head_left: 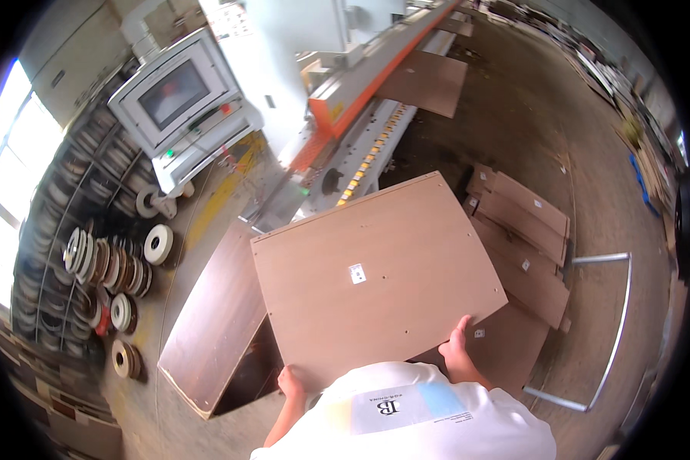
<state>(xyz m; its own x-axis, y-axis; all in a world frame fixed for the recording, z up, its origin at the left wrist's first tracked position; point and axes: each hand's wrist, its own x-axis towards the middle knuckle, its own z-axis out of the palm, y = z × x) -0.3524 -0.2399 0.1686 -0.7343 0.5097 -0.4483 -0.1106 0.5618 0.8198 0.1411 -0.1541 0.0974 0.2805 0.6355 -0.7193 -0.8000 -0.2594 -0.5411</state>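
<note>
A large brown wood panel (pixel 322 299) with small drilled holes and a white label (pixel 358 274) is held in front of me, tilted. My left hand (pixel 290 380) is closed on its near left corner. Along the near right edge, my right hand (pixel 457 345) grips the panel with the thumb on top; the fingers beneath are hidden. The panel's far edge reaches close to the end of the machine's metal bed (pixel 360 165). Under its left side stands another brown board (pixel 214 314), partly covered.
Labelled brown panels (pixel 521 253) lie stacked at the right, beside a metal-framed cart (pixel 624 307). An edge-banding machine with an orange guard (pixel 337 115) extends away ahead, another panel (pixel 429 80) on it. Left are a control screen (pixel 172 93) and edge-tape rolls (pixel 158 244).
</note>
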